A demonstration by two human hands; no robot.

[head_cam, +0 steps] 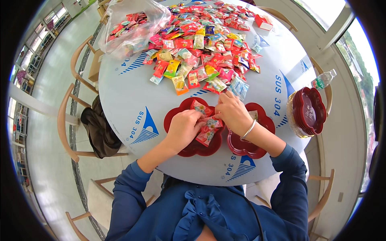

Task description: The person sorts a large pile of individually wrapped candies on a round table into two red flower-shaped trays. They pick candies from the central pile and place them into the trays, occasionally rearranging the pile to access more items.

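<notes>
Two dark red flower-shaped dishes stand side by side at the table's near edge. Over the left dish [193, 150], my left hand [184, 128] and my right hand [232, 111] pinch opposite ends of a pink-red wrapped candy [212, 122]. Other pink-red packets lie in that dish, one above [200, 108] and one below [206, 135] the held one. My right forearm, with a silver bangle [249, 129], crosses the right dish [248, 150], where a pale packet [253, 114] shows. Beyond my hands spreads a large heap of mixed wrapped candies [193, 60].
A clear plastic bag [132, 33] of candies lies at the back left. At the right edge are stacked red dishes [310, 111] and a plastic bottle [324, 79]. A small red-and-white box [263, 22] stands at the back right. Wooden chairs [64, 120] surround the round table.
</notes>
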